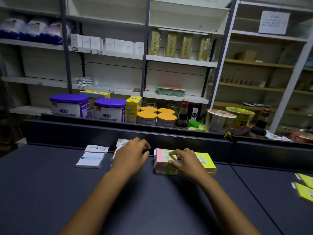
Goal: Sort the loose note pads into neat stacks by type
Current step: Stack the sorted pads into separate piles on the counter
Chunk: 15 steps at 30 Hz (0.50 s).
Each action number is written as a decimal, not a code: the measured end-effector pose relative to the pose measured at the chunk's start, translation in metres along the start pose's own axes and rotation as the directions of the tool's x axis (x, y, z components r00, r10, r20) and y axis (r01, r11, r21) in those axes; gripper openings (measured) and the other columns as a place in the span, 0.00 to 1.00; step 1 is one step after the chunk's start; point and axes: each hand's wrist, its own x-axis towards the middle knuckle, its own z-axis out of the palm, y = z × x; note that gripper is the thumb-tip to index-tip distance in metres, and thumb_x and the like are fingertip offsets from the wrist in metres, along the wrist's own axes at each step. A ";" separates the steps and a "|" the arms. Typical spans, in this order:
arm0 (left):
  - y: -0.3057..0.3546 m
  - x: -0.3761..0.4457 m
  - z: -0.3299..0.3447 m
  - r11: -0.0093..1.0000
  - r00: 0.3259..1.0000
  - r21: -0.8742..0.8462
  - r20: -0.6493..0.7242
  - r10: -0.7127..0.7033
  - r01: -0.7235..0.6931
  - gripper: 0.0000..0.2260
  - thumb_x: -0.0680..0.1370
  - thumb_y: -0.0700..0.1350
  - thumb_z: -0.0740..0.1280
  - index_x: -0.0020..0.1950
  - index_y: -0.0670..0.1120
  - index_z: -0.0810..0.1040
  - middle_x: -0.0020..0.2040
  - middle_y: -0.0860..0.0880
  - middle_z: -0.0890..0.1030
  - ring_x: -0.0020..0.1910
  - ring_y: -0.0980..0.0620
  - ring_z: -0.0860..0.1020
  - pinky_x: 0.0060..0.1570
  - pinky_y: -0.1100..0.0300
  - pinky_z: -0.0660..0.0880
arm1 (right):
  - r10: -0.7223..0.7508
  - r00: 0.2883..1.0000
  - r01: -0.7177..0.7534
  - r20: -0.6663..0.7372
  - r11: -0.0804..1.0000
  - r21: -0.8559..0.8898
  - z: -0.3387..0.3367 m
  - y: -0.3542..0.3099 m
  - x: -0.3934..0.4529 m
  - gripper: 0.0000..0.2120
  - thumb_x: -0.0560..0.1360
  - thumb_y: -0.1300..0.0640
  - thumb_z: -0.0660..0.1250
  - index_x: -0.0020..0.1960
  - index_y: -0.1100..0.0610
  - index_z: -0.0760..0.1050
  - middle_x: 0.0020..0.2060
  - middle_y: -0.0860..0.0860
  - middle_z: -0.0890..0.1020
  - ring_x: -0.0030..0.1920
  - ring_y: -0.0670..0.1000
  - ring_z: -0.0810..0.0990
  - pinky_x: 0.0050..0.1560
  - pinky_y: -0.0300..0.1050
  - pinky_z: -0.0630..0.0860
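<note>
A stack of pink-and-green note pads (161, 164) sits against the dark back ledge, with a stack of yellow pads (207, 162) just to its right. My right hand (185, 162) rests on top of both stacks, fingers spread and pressing down. A white pad (90, 159) lies at the left with another white packet (96, 148) behind it. My left hand (131, 155) hovers, fingers apart, over more white packets (121, 143), mostly hiding them. Two loose yellow pads (304, 189) lie at the far right edge.
The dark counter (152, 200) has a raised back ledge (169, 138). Behind it stand milk powder tins (108, 110), yellow-lidded jars (156, 117), bottles and noodle cups. Store shelves fill the background.
</note>
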 end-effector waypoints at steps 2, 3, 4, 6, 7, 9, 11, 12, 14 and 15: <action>0.003 0.000 0.002 1.000 1.000 -0.004 0.015 0.011 -0.011 0.09 0.80 0.52 0.63 0.59 0.55 0.76 0.57 0.56 0.77 0.57 0.55 0.75 0.51 0.58 0.75 | -0.014 0.999 0.015 -0.033 0.999 0.031 -0.003 0.002 -0.005 0.17 0.77 0.43 0.68 0.64 0.44 0.74 0.52 0.47 0.71 0.58 0.48 0.73 0.57 0.45 0.74; 0.006 0.000 0.003 1.000 1.000 -0.001 0.022 0.013 -0.013 0.09 0.79 0.52 0.63 0.59 0.55 0.76 0.57 0.55 0.77 0.57 0.55 0.75 0.51 0.57 0.76 | -0.020 0.998 0.022 -0.059 0.999 0.032 -0.006 0.005 -0.009 0.17 0.76 0.44 0.68 0.64 0.44 0.74 0.53 0.46 0.72 0.58 0.47 0.74 0.57 0.44 0.74; 0.007 0.001 0.003 1.000 1.000 0.007 0.028 0.011 -0.011 0.09 0.79 0.52 0.63 0.59 0.55 0.76 0.57 0.55 0.77 0.57 0.54 0.75 0.51 0.57 0.76 | -0.028 0.996 0.030 -0.084 0.999 0.018 -0.009 0.007 -0.012 0.17 0.76 0.45 0.69 0.63 0.45 0.74 0.54 0.45 0.72 0.58 0.46 0.74 0.56 0.43 0.74; 0.016 0.002 0.005 1.000 0.998 0.021 0.053 0.015 -0.016 0.10 0.79 0.52 0.63 0.60 0.54 0.76 0.57 0.54 0.77 0.58 0.53 0.75 0.52 0.55 0.76 | -0.029 0.993 0.025 -0.115 0.999 -0.039 -0.019 0.015 -0.020 0.18 0.76 0.45 0.69 0.64 0.46 0.73 0.55 0.45 0.73 0.59 0.46 0.74 0.55 0.44 0.75; 0.021 0.002 0.006 0.999 0.997 0.023 0.071 0.020 -0.022 0.11 0.79 0.53 0.63 0.60 0.54 0.75 0.57 0.54 0.77 0.58 0.53 0.75 0.52 0.55 0.76 | -0.022 0.992 0.014 -0.124 0.998 -0.064 -0.026 0.019 -0.025 0.18 0.76 0.44 0.68 0.64 0.46 0.73 0.56 0.45 0.73 0.59 0.46 0.73 0.54 0.45 0.75; 0.036 0.002 0.010 0.999 0.994 0.019 0.105 0.041 -0.043 0.12 0.79 0.54 0.63 0.61 0.54 0.75 0.58 0.53 0.77 0.58 0.53 0.75 0.53 0.55 0.76 | -0.009 0.990 -0.005 -0.144 0.995 -0.099 -0.040 0.028 -0.037 0.19 0.76 0.43 0.67 0.65 0.46 0.71 0.57 0.45 0.73 0.59 0.47 0.72 0.54 0.47 0.76; 0.055 0.002 0.013 0.997 0.989 0.027 0.125 0.073 -0.077 0.13 0.79 0.56 0.62 0.62 0.55 0.74 0.59 0.54 0.77 0.59 0.52 0.75 0.53 0.55 0.76 | -0.015 0.984 -0.010 -0.175 0.990 -0.144 -0.055 0.037 -0.048 0.19 0.77 0.42 0.66 0.65 0.47 0.71 0.57 0.46 0.73 0.59 0.47 0.72 0.55 0.48 0.75; 0.064 0.001 0.015 0.995 0.987 0.033 0.131 0.091 -0.096 0.13 0.79 0.56 0.62 0.62 0.55 0.74 0.59 0.53 0.77 0.60 0.52 0.74 0.53 0.55 0.75 | -0.018 0.983 -0.014 -0.182 0.985 -0.173 -0.062 0.042 -0.054 0.19 0.77 0.42 0.66 0.65 0.48 0.71 0.57 0.46 0.74 0.60 0.47 0.72 0.56 0.47 0.75; 0.087 -0.001 0.018 0.991 0.982 0.035 0.143 0.126 -0.133 0.14 0.79 0.57 0.62 0.63 0.54 0.74 0.59 0.53 0.77 0.60 0.51 0.74 0.54 0.54 0.75 | 0.000 0.986 -0.040 -0.169 0.972 -0.232 -0.078 0.054 -0.069 0.20 0.78 0.41 0.65 0.66 0.48 0.70 0.58 0.47 0.74 0.61 0.48 0.72 0.58 0.47 0.74; 0.099 -0.002 0.020 0.989 0.979 0.032 0.148 0.140 -0.146 0.14 0.79 0.57 0.61 0.63 0.54 0.74 0.59 0.53 0.77 0.60 0.51 0.74 0.54 0.54 0.74 | 0.021 0.988 -0.060 -0.151 0.964 -0.258 -0.086 0.062 -0.076 0.21 0.78 0.40 0.64 0.66 0.48 0.70 0.59 0.47 0.74 0.61 0.49 0.72 0.58 0.47 0.74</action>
